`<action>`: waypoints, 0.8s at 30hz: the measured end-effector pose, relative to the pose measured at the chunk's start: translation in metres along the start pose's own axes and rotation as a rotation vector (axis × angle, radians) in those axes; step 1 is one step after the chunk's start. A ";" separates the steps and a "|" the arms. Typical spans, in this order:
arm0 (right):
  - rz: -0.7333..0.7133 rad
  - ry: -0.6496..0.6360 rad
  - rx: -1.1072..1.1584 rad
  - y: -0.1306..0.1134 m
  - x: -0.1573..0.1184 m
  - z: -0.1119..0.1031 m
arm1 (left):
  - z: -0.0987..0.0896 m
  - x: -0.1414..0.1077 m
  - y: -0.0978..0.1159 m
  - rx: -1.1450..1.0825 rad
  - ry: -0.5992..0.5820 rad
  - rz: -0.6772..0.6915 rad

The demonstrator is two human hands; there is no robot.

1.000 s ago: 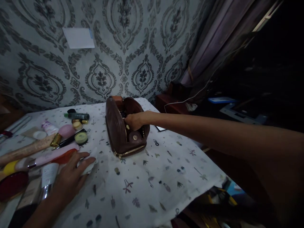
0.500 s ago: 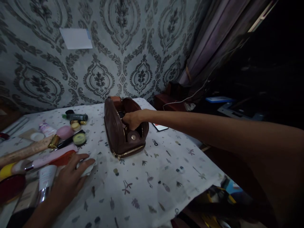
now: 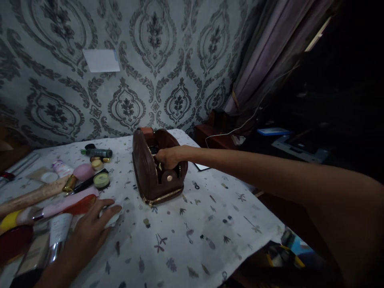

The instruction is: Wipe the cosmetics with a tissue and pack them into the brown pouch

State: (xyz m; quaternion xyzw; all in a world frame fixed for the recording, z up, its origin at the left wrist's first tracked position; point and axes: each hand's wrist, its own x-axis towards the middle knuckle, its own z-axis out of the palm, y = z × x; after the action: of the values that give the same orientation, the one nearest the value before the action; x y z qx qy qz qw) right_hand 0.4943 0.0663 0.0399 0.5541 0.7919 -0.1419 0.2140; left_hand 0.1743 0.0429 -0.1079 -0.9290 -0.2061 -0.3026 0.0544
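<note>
A brown leather cosmetic bag (image 3: 147, 170) stands on the table with its zipped top gaping. My right hand (image 3: 169, 157) reaches into it from the right, fingers curled and their tips partly hidden by the bag's wall; what they hold, if anything, I cannot make out. A dark item shows just past the fingers. At lower left, my left hand (image 3: 90, 226) rests palm down, its fingers bent over a crumpled white tissue (image 3: 115, 218). Beside that hand lie a white tube with a silver cap (image 3: 60, 230) and a pink tube (image 3: 72, 202).
Makeup items crowd the table's left side: a green bottle (image 3: 99, 153), a round green-lidded jar (image 3: 101, 181), a pink sponge (image 3: 83, 172), a dark red compact (image 3: 15, 242). A phone (image 3: 201, 167) lies behind the right forearm. The patterned tablecloth (image 3: 180, 252) ends at the right front edge.
The view has tilted slightly upward, so everything sits a little lower. My right hand stays inside the bag and my left hand stays on the tissue.
</note>
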 end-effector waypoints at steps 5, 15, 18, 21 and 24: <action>-0.056 0.231 -0.016 0.018 0.001 -0.033 | 0.004 -0.004 -0.001 -0.004 -0.029 -0.005; 0.085 0.309 -0.370 0.051 0.053 -0.035 | 0.001 0.001 0.000 0.006 -0.029 -0.017; 0.095 0.348 -0.424 0.057 0.060 -0.031 | 0.002 0.002 0.000 0.001 -0.027 -0.016; 0.089 0.373 -0.418 0.059 0.064 -0.027 | 0.004 -0.001 0.000 -0.006 -0.033 -0.007; 0.084 0.378 -0.421 0.057 0.066 -0.025 | 0.005 -0.004 -0.002 -0.016 -0.055 -0.024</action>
State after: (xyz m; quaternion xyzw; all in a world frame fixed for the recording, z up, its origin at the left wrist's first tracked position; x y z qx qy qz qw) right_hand 0.5237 0.1522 0.0297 0.5462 0.8063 0.1403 0.1786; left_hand 0.1737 0.0441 -0.1145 -0.9347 -0.2163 -0.2794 0.0375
